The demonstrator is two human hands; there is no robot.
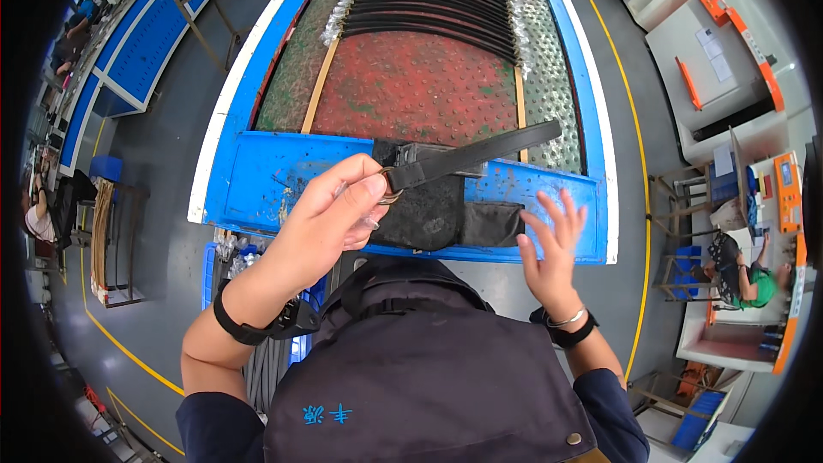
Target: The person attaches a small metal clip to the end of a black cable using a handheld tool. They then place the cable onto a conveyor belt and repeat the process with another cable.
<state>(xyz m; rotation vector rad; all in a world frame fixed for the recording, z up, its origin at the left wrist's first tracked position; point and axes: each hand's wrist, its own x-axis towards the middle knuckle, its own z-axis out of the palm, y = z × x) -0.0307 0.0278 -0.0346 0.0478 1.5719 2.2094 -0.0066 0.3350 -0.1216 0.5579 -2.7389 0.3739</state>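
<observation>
Blue workbench [274, 173] | left hand [330, 219] grip pinching belt [480, 153], pointing upper-right | right hand [549, 244] released

1. I see the black belt strap [480, 154] as matt leather-like material, smooth along its face.
2. Its ring buckle [390, 187], pinched in the left hand's fingers [364, 193], looks like dull brass-toned metal.
3. The blue desk edge [283, 176] is painted, scuffed and stained dark.
4. The dark pad [429, 214] looks like rough, worn cloth.
5. The red-green surface [411, 86] beyond is studded and rough.
6. My apron [429, 360] is matt woven cloth.
</observation>
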